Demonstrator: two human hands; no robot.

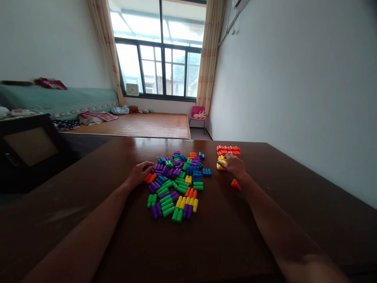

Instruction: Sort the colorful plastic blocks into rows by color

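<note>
A loose pile of plastic toy building blocks (168, 171), each made of joined tubes in purple, green, blue, yellow and orange, lies on the dark table. At the pile's left edge rests my left hand (141, 173), fingers loosely bent and apart, beside an orange block (151, 178); it appears to hold nothing. My right hand (235, 165) reaches to a small group of yellow blocks (220, 162), its fingers closed on one at the group's right side. The hand hides part of that group. Just behind stand neat rows of orange-red blocks (228, 150).
A single orange-red block (235, 184) lies under my right forearm. The brown table (224, 236) spreads around the blocks. Beyond it are a bed with a mat (147, 125), a pink chair (198, 113) and a window. A dark cabinet (29, 145) stands at left.
</note>
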